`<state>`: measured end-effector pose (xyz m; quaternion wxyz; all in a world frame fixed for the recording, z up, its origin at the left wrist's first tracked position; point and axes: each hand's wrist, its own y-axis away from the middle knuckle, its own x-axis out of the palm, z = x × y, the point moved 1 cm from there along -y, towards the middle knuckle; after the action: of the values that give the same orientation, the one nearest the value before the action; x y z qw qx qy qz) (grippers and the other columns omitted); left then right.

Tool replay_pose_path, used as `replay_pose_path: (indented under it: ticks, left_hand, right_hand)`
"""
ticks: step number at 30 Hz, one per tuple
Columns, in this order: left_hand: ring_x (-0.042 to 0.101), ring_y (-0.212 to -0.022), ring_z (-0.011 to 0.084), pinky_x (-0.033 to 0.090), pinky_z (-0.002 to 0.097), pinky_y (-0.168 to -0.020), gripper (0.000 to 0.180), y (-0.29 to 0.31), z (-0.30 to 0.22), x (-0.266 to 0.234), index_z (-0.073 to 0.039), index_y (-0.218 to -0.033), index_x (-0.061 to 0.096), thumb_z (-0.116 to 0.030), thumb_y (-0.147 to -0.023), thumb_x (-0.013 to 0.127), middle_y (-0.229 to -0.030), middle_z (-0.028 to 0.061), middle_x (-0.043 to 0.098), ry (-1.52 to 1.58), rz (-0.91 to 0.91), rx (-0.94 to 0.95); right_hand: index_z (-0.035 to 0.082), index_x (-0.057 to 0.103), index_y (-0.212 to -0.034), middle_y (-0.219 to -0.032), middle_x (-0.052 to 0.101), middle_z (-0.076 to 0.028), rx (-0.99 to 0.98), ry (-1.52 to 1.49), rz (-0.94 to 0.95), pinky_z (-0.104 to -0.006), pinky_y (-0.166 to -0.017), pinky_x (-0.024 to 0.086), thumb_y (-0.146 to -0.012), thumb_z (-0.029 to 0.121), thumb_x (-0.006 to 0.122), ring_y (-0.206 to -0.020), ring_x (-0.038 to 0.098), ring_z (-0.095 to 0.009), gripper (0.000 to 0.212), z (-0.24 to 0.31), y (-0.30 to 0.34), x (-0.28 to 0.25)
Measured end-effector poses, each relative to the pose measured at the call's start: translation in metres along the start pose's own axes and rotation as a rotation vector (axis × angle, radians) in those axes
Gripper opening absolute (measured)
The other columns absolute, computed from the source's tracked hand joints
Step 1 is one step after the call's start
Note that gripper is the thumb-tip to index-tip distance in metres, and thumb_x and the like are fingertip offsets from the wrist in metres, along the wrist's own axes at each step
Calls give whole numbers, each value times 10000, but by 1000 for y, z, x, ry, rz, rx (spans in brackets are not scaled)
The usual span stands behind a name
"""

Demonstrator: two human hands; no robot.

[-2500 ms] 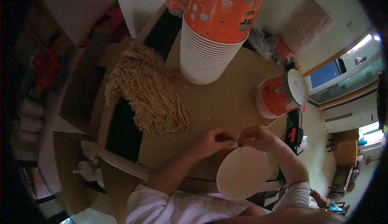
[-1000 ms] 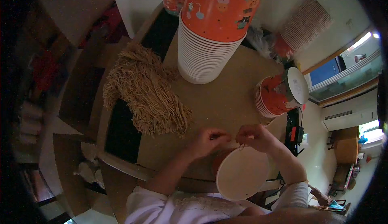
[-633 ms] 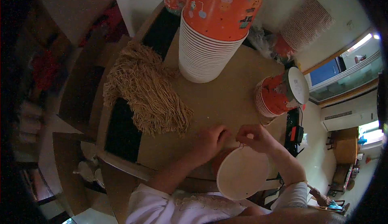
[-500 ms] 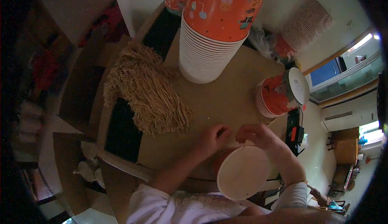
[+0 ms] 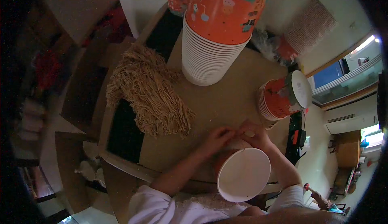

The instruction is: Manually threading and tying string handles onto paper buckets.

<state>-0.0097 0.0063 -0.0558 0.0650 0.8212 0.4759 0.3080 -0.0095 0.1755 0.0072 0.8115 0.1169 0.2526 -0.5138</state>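
Note:
A white paper bucket (image 5: pixel 243 175) with an orange outside lies tilted against my body at the near table edge, its round pale end facing up. Just past its far rim, my left hand (image 5: pixel 221 137) and my right hand (image 5: pixel 255 134) meet with fingertips pinched. From the rim a thin cord runs up to the right hand's fingers. What the left fingertips hold is too small to make out. Left of my hands lies a loose bundle of tan cords (image 5: pixel 151 96) on the brown board (image 5: pixel 202 111).
A tall stack of orange and white paper buckets (image 5: pixel 214 58) stands beyond the cords. A shorter stack of buckets (image 5: pixel 279 98) lies tipped on the right, beside a black and red device (image 5: pixel 298 137). Another wrapped stack (image 5: pixel 309 26) leans at the back; open cartons (image 5: pixel 70 163) are at left.
My two hands have come together, fingertips now meeting above the bucket's rim. The left hand shifted right. The bucket stays nearly in place, and the view has shifted slightly.

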Motion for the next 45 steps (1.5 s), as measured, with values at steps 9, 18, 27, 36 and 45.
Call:
replay_pose_path:
  ticks: [9,18,27,36,45]
  left_hand:
    - [530,-749,80,444,237,-693,187,3,-11,-8,-24,-960,592,-142,-820,555,-834,31,600,-295,91,110]
    - [558,-763,100,462,265,-689,195,-11,7,-6,-16,-946,597,-159,-818,559,-849,58,619,-312,-35,266]
    - [563,-730,111,461,269,-659,168,-17,10,0,-15,-904,594,-151,-813,555,-822,72,616,-350,-67,375]
    - [553,-672,189,444,312,-627,139,-14,2,4,-19,-837,573,-147,-784,563,-754,107,575,-463,-157,422]
    - [545,-704,307,431,389,-649,121,-15,6,2,-30,-784,545,-150,-780,533,-769,145,546,-702,-269,357]
  right_hand:
    - [53,621,-797,-839,601,-83,-82,-13,-9,-333,-703,447,-686,22,663,-805,553,-247,122,-8,4,-1]
    - [82,637,-835,-848,602,-85,34,-44,-19,-339,-691,459,-677,47,680,-810,554,-246,167,-10,4,0]
    - [78,639,-853,-855,603,-85,-13,-8,-10,-324,-713,465,-698,46,667,-816,564,-237,161,3,0,-4]
    - [49,613,-752,-779,580,-86,412,-616,-12,-304,-633,451,-662,-9,682,-739,557,-206,127,-3,11,-4]
    - [55,633,-761,-750,552,-69,-265,-13,198,-298,-597,454,-663,20,683,-713,550,-209,115,23,0,-11]
